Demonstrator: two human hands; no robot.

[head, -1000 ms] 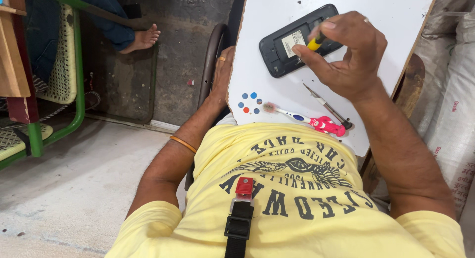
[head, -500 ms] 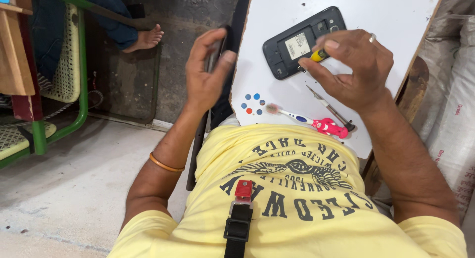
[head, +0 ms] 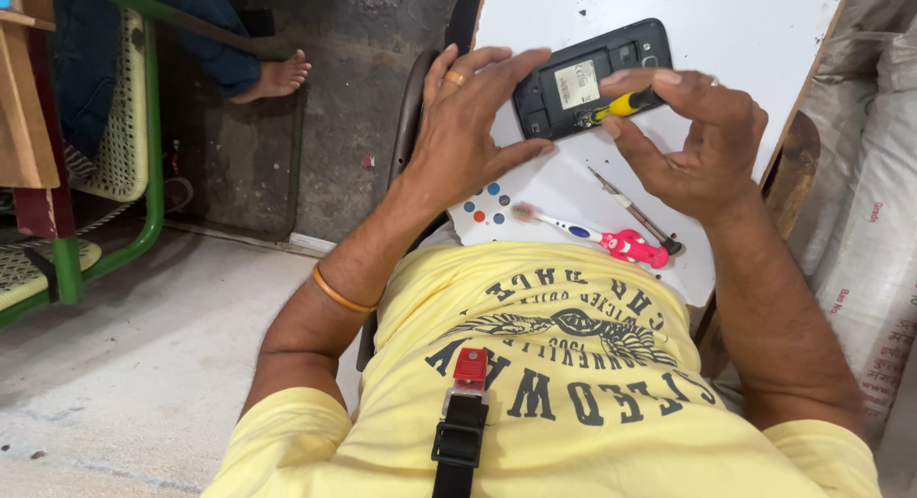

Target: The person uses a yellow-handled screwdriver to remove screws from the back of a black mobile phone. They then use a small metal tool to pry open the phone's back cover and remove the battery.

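Observation:
A black phone (head: 592, 78) with its back cover off lies on a white board (head: 745, 40) across my lap. My right hand (head: 697, 140) pinches a small yellow-handled screwdriver (head: 626, 104), its tip at the phone's lower part. My left hand (head: 468, 126), fingers spread, rests on the board beside the phone's left end, the thumb near its lower corner. It holds nothing.
A pink-handled toothbrush (head: 597, 238) and a thin metal tool (head: 630, 210) lie on the board near my belly, next to several coloured dots (head: 487, 207). Another person's bare foot (head: 277, 78) shows by a green-framed chair (head: 115, 135). White sacks (head: 864, 250) stand at the right.
My left hand has come up from the board's edge and now lies beside the phone. My right hand keeps the screwdriver at the phone.

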